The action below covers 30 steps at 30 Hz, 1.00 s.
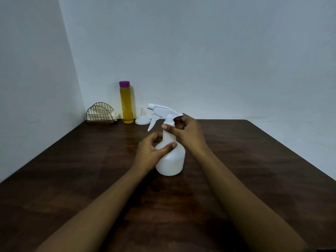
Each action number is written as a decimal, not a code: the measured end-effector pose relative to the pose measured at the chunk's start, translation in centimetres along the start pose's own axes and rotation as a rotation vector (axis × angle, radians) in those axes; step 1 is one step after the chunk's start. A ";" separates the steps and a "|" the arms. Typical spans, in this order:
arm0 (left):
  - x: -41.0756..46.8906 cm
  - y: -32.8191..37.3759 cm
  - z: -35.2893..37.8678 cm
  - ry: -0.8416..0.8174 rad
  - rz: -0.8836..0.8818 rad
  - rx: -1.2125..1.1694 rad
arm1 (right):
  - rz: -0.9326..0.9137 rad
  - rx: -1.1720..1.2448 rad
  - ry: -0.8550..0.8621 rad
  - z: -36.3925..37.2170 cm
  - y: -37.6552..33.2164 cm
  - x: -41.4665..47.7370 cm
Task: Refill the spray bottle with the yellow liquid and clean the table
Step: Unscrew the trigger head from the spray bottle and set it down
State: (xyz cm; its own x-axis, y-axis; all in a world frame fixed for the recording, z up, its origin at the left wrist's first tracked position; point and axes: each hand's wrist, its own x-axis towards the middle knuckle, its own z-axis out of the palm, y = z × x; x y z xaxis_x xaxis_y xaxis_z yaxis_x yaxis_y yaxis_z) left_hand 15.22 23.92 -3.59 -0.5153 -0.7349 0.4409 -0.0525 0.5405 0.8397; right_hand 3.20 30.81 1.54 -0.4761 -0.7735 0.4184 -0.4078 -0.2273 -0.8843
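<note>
A white spray bottle [171, 160] stands upright in the middle of the dark wooden table [254, 160], its trigger head pointing left. My left hand [150, 153] grips the bottle's shoulder, thumb across the front. My right hand [185, 131] pinches the bottle's neck collar just under the spray head. A tall bottle of yellow liquid [126, 104] with a purple cap stands at the back by the wall. A white funnel [142, 119] lies mouth-down beside it.
A gold wire holder [101, 114] with folded napkins sits in the back left corner. Pale walls border the table at the back and on the left. The table's right edge runs diagonally toward me.
</note>
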 end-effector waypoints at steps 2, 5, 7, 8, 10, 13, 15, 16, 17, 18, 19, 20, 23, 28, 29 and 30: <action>-0.1 -0.3 0.1 0.002 0.002 -0.037 | -0.031 0.014 0.077 0.6 0.4 0.1; 0.1 -0.3 0.0 -0.004 0.018 -0.047 | -0.078 0.006 0.109 0.7 0.9 0.1; 0.2 -0.3 -0.1 -0.024 0.023 -0.067 | -0.090 0.009 0.087 0.6 1.0 0.2; 0.2 -0.2 -0.2 -0.030 0.021 -0.078 | -0.096 0.010 0.065 0.6 0.9 0.2; 0.2 -0.1 -0.3 -0.030 0.016 -0.091 | -0.096 0.001 0.015 0.3 0.7 0.4; 0.3 -0.2 -0.1 -0.019 0.011 -0.119 | -0.080 0.030 -0.080 -0.5 0.5 1.1; 0.5 -0.3 0.0 -0.012 0.014 -0.128 | -0.083 0.059 -0.127 -1.1 0.5 1.5; 0.5 -0.4 0.0 -0.012 0.016 -0.133 | -0.089 0.072 -0.149 -1.3 0.6 1.7; 0.6 -0.4 0.0 -0.017 0.018 -0.138 | -0.090 0.093 -0.173 -1.3 0.7 1.8; 0.7 -0.4 0.0 -0.022 0.019 -0.143 | -0.089 0.117 -0.196 -1.4 0.8 1.8; 0.8 -0.5 -0.1 -0.028 0.016 -0.150 | -0.088 0.140 -0.217 -1.4 1.0 1.9; 0.9 -0.5 -0.2 -0.039 0.016 -0.157 | -0.093 0.156 -0.239 -1.4 1.1 2.1; 1.1 -0.5 -0.4 -0.095 -0.006 -0.220 | -0.089 0.199 -0.354 -1.7 1.6 2.7; 1.1 -1.1 -0.6 -0.140 -0.042 -0.313 | 0.082 0.406 -0.552 -1.6 2.2 2.9; 1.0 -1.2 -0.6 -0.143 -0.049 -0.336 | 0.095 0.415 -0.597 -1.7 2.1 2.6; 0.9 -1.3 -0.6 -0.144 -0.054 -0.357 | 0.093 0.401 -0.626 -1.9 2.0 2.4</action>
State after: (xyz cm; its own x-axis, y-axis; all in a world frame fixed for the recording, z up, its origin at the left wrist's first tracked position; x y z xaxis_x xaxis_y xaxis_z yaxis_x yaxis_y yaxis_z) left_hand 15.32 22.36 -4.07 -0.6361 -0.6799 0.3648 0.2049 0.3070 0.9294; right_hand -0.19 29.65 1.16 0.0863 -0.9650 0.2478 -0.0148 -0.2499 -0.9682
